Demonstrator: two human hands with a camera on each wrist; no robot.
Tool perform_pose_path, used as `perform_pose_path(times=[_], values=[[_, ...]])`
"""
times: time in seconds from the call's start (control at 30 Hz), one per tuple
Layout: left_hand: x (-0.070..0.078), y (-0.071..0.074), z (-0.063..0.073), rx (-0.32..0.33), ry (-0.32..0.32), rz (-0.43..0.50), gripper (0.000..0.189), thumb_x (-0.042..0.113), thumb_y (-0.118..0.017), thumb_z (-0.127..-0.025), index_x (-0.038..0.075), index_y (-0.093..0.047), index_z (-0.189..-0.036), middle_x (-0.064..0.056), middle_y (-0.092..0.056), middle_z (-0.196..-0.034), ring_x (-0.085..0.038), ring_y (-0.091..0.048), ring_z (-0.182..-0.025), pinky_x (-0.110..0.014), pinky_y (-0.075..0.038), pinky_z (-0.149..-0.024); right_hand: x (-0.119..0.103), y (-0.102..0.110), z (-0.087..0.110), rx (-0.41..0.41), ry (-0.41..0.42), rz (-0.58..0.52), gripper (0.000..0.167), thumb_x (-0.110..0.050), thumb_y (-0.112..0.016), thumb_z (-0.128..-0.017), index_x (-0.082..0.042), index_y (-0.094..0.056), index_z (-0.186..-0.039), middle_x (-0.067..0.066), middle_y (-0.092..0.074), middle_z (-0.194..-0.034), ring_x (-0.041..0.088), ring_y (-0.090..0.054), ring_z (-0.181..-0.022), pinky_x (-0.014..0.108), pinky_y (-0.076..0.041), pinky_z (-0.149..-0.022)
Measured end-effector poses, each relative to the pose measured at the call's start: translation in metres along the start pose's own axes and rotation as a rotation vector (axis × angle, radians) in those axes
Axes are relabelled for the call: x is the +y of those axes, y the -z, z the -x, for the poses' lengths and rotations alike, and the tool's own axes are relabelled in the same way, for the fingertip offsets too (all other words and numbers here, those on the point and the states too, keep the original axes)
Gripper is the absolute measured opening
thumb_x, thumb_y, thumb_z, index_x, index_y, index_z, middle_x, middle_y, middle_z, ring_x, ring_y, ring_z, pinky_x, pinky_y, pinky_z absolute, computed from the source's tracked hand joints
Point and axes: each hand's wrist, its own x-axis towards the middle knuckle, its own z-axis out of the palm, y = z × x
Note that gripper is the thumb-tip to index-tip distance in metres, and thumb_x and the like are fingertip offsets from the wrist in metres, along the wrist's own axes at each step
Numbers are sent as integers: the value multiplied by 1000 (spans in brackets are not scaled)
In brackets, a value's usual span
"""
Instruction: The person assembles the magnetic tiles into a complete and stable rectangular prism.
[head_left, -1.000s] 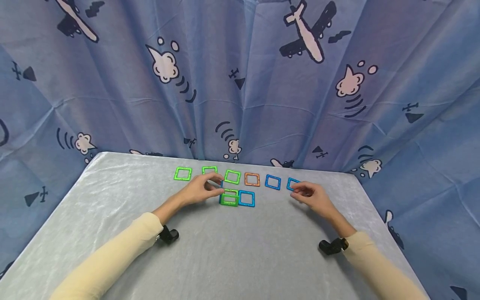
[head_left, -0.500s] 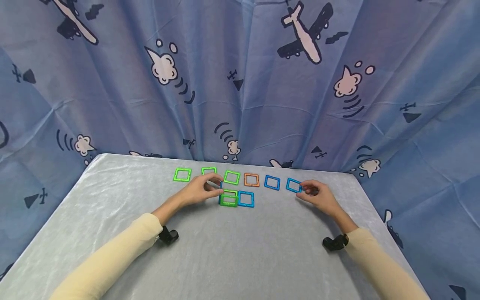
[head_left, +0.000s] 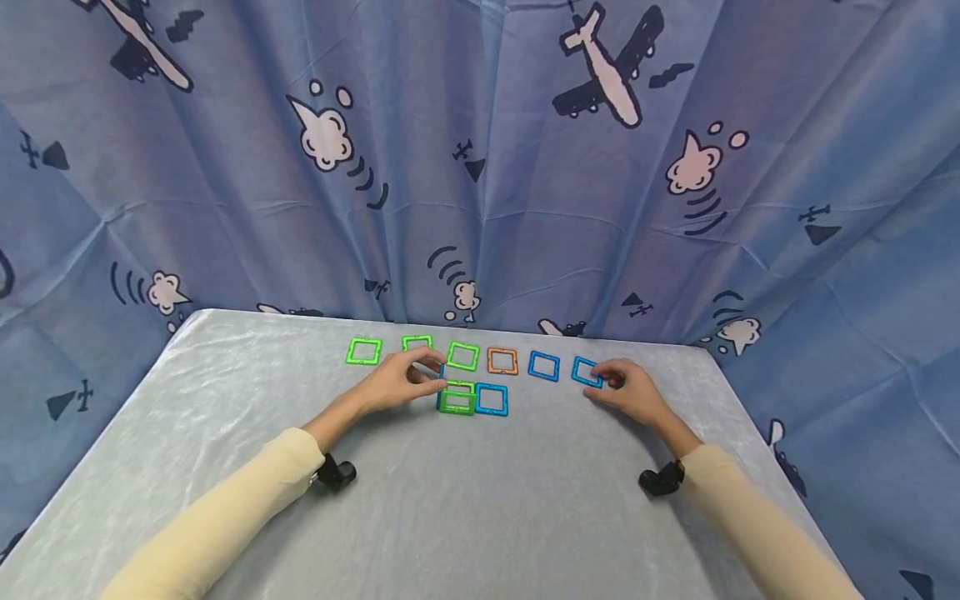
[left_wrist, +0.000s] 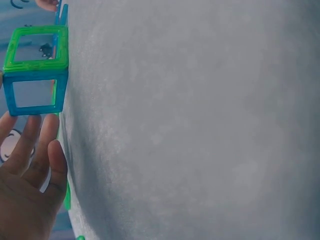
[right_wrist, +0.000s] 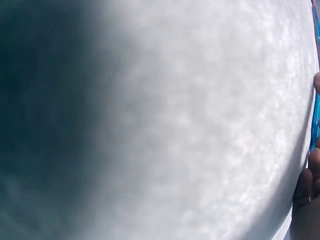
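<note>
My left hand (head_left: 393, 381) is beside a small box of magnetic tiles, its fingertips at the box's left side. In the left wrist view, the box has a green tile (left_wrist: 62, 47) on top and a blue tile (left_wrist: 36, 110) facing the fingers (left_wrist: 47, 127), which reach it from below. A second blue tile (head_left: 492, 412) adjoins the box on the right. My right hand (head_left: 633, 392) is at the rightmost blue tile (head_left: 576, 369) of the back row, with the index finger over it and the thumb by its near edge. The right wrist view shows only part of that hand.
Along the back of the grey cloth-covered table (head_left: 480, 508) lie several loose tiles, among them a green tile (head_left: 363, 362), an orange tile (head_left: 502, 372) and a blue tile (head_left: 543, 379). Behind them hangs a blue patterned curtain (head_left: 420, 167).
My right hand drew back slightly to the right, then came forward again over the rightmost blue tile. The left hand and the box have stayed in place.
</note>
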Motion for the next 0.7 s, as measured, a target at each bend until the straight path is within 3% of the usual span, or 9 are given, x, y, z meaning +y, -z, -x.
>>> perform_pose_path(times=[0.3, 0.7], values=[[-1, 1, 0, -9, -6, 9, 45, 22, -74, -97, 2, -60, -134, -12, -67, -120, -21, -71, -94, -39, -57, -77, 0, 0, -1, -25, 49, -30, 10, -6, -82, -87, 0, -77, -93, 8, -62, -86, 21, -54, -76, 25, -45, -67], [0, 0, -1, -12, -5, 9, 44, 22, -74, -97, 3, -61, -134, -12, -67, -119, -21, -71, -94, -38, -57, -77, 0, 1, -1, -14, 55, -44, 7, -2, -82, -86, 0, -76, -90, 6, -62, -83, 16, -55, -74, 22, -45, -65]])
